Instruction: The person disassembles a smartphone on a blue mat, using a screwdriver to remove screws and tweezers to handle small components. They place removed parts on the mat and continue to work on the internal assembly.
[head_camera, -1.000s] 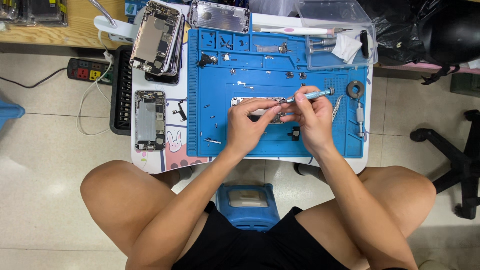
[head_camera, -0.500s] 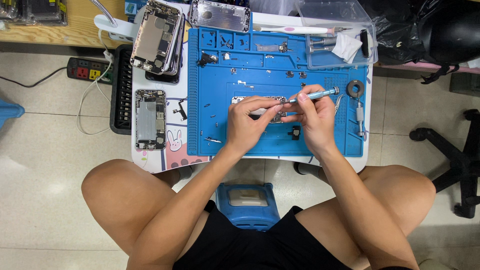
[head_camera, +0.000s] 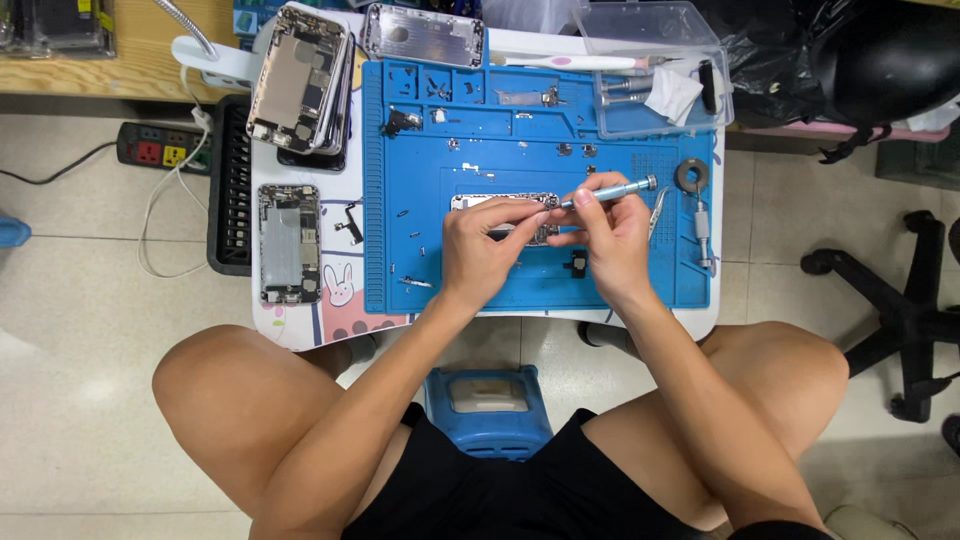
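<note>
Phone: an opened phone (head_camera: 505, 203) lies flat near the middle of the blue mat (head_camera: 430, 250), partly hidden under both hands.
Left hand: the left hand (head_camera: 485, 250) rests on the phone — its fingers (head_camera: 525, 218) are pressed on the lower edge and pinch it, holding it steady.
Right hand: the right hand (head_camera: 612, 235) has its fingers closed around a thin screwdriver (head_camera: 610, 192); the tip points left and meets the phone near the left fingertips, the handle rises to the right.
Small parts: tiny screws and a small black piece (head_camera: 578, 263) lie on the mat just beside the right hand.
Right edge of mat: tweezers (head_camera: 657, 212), a ring-shaped part (head_camera: 690, 175) and another small tool (head_camera: 702, 235).
Behind the mat: a clear box (head_camera: 620, 25) with tools and a white cloth.
Left of the mat: one opened phone body (head_camera: 288, 243) alone, a stack of others (head_camera: 300, 80) further back — all on the white tabletop (head_camera: 300, 325).
Floor: a power strip (head_camera: 160, 147) at left, a black chair base (head_camera: 900, 310) at right, a blue stool (head_camera: 488, 408) between the knees.
</note>
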